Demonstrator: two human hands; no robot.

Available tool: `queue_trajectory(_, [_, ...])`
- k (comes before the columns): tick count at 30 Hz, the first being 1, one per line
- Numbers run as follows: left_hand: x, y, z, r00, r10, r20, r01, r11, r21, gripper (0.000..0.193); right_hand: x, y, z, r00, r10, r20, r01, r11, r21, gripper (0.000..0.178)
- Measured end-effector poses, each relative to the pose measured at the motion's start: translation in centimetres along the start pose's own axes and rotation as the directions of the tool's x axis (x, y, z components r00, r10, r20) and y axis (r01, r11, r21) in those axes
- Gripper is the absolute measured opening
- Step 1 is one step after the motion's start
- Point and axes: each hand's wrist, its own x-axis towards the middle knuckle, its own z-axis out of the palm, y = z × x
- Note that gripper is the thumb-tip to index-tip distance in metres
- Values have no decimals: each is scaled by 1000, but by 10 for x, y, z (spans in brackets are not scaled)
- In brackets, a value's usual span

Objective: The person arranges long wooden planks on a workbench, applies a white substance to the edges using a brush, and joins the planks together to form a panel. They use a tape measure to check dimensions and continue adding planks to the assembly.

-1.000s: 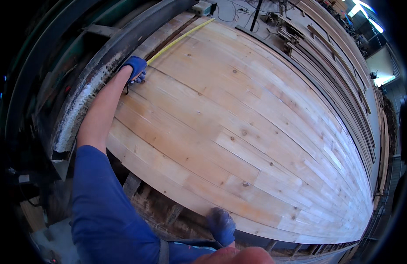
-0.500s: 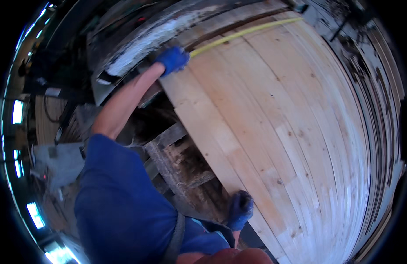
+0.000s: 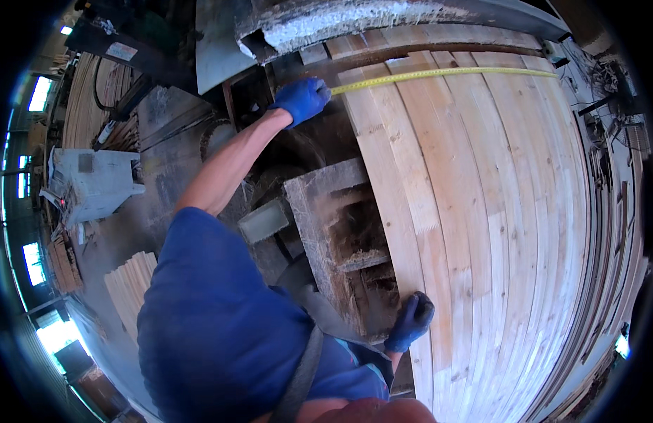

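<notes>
A wide panel of pale boards (image 3: 467,211), laid edge to edge, spreads in front of me and to my right. Across its far end lies a yellow tape measure (image 3: 439,72), stretched nearly straight. My left hand (image 3: 302,100), in a blue glove, is closed on the tape's left end, just off the panel's left edge. Down at the near left edge, my right hand (image 3: 411,323), gloved in dark blue, rests against the boards with its fingers curled. Whatever might be inside those fingers is hidden.
Beyond the panel runs a worn machine beam (image 3: 355,25) with chipped white paint. A dusty frame (image 3: 316,218) with open gaps stands between me and the boards. Further left are a grey box-shaped machine (image 3: 94,180) and stacked strips (image 3: 131,285). Long strips line the right side.
My view has turned, so the boards stand more upright in it. My left hand has moved out from the panel's corner, still gripping the tape; my right hand stays at the near edge.
</notes>
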Motion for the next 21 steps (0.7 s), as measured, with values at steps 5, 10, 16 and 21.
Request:
queue_trajectory(5, [4, -7, 7, 1000, -13, -14, 13, 1000, 21, 29, 0, 11, 8, 997, -47, -62, 45, 998, -31, 12])
queue_trajectory(10, [10, -24, 18, 995, 83, -51, -83, 997, 2, 24, -1, 8, 11, 998, -30, -60, 29, 999, -15, 12])
queue_trajectory(16, [4, -10, 11, 999, 21, -39, -20, 999, 32, 31, -1, 15, 13, 997, 50, -65, -48, 998, 30, 11])
queue_trajectory(21, [3, -12, 15, 999, 2, -54, 0, 999, 35, 32, 1, 28, 13, 995, 84, -61, -81, 995, 53, 11])
